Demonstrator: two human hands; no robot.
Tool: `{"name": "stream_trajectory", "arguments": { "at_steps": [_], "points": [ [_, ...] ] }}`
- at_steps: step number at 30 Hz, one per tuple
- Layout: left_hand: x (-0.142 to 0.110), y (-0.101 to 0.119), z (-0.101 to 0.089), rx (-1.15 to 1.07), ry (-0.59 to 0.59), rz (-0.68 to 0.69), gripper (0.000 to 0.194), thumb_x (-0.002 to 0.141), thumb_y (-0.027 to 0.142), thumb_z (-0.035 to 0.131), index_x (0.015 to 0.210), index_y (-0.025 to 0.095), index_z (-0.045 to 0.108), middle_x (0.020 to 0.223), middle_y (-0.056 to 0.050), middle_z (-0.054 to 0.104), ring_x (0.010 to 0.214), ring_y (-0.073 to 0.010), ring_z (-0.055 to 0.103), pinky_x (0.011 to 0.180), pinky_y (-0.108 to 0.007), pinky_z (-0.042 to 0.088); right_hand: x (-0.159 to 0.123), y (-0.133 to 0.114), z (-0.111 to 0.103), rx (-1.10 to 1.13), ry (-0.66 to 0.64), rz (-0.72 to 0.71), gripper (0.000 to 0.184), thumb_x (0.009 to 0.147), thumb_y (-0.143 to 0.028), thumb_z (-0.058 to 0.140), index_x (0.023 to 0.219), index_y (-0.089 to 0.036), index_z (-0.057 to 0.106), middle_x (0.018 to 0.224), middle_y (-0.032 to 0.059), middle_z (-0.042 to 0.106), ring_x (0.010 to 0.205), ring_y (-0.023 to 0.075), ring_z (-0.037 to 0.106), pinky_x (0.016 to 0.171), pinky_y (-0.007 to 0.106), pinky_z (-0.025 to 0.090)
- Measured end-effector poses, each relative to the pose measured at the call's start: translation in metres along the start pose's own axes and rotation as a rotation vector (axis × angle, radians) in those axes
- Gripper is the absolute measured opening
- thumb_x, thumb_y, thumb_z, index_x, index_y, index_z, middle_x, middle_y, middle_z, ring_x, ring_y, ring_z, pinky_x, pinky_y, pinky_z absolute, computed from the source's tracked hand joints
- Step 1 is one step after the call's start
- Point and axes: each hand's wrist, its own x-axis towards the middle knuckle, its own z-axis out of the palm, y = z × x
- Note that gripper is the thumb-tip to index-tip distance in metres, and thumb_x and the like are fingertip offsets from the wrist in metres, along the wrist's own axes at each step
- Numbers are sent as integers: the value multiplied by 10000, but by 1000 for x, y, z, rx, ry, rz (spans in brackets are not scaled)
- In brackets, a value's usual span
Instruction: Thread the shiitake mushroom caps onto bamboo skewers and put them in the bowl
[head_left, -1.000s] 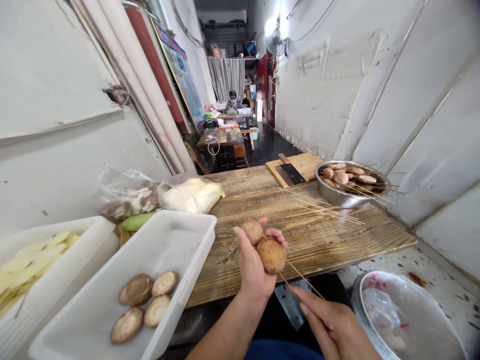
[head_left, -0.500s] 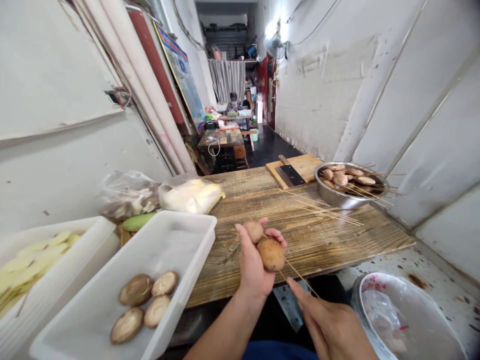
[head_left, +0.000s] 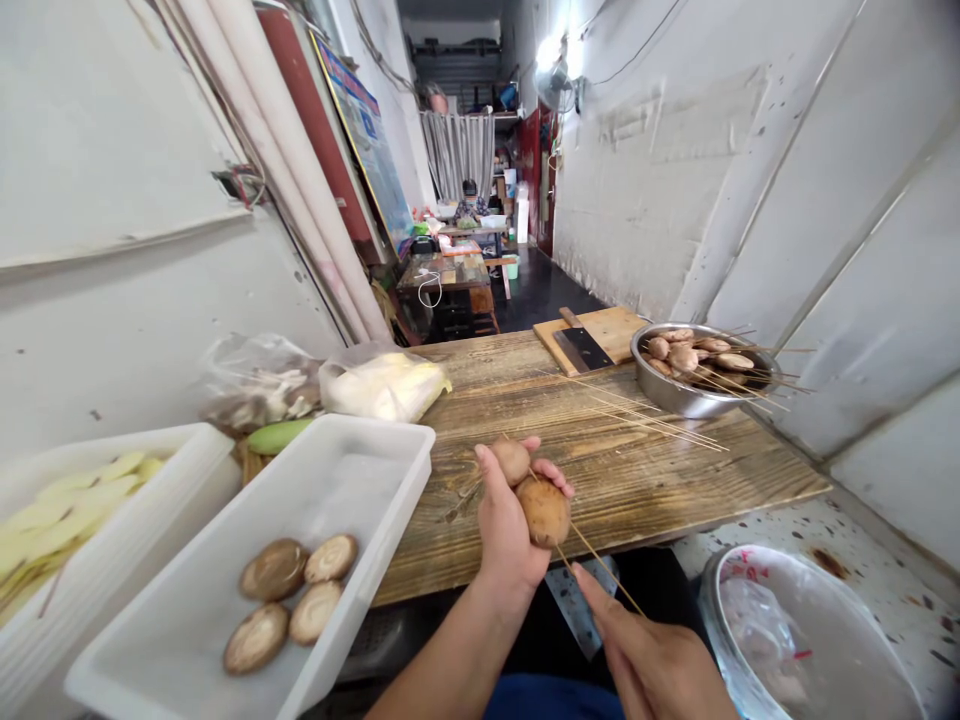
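My left hand [head_left: 506, 535] is wrapped round two brown mushrooms, a smaller cap [head_left: 511, 461] above and a larger round one [head_left: 544, 510] below. Thin bamboo skewers [head_left: 589, 548] run out of the larger mushroom toward the lower right. My right hand [head_left: 649, 640] grips these skewers near their lower part; its inner fingers are partly hidden. Left of my hands, several mushrooms [head_left: 256, 637] lie in a white plastic tray [head_left: 394, 530], some with their pale undersides up.
Loose skewers [head_left: 652, 420] lie on the wooden table [head_left: 480, 400]. A steel bowl [head_left: 686, 400] holds skewered mushrooms. Behind are a cleaver [head_left: 583, 352] and cutting board [head_left: 615, 335]. Bags [head_left: 382, 385], a tub of pale slices [head_left: 75, 515] and a lined bin [head_left: 817, 640] stand around. A person [head_left: 470, 203] sits far back.
The right hand has shifted slightly down and left along the skewers. The left hand and mushrooms stay almost the same. The whole view has tilted a little.
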Motion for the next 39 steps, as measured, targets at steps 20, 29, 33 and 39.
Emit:
{"name": "stream_trajectory", "arguments": {
  "at_steps": [20,29,33,39],
  "points": [
    [4,7,-5,-4,10,57,561,780,670,427,896,154,613,574,-20,562,554,-153,553,560,-281,449,12,-10,-18,486,-94,293,404,930,-222,403,1318,-178,508,582,-19,534,441,91,471,457,183,418],
    [13,20,-11,40,30,185,561,801,657,399,924,150,604,602,-35,588,577,-162,569,585,-299,460,10,-10,-22,-42,-73,-48,664,846,-13,327,1475,-148,160,593,-22,582,421,103,567,425,165,449],
    [6,19,-7,75,14,209,578,819,657,351,970,155,592,630,-62,623,602,-179,583,592,-306,459,12,-12,-25,-121,-80,-91,690,854,-18,323,1490,-143,87,556,-34,576,381,110,557,383,164,449],
    [-1,19,-3,76,26,154,578,821,659,338,978,159,580,620,-61,627,581,-180,584,575,-297,455,12,-12,-22,-178,-48,-125,700,860,-18,330,1493,-134,56,571,-26,595,384,111,564,380,166,460]
  ]
}}
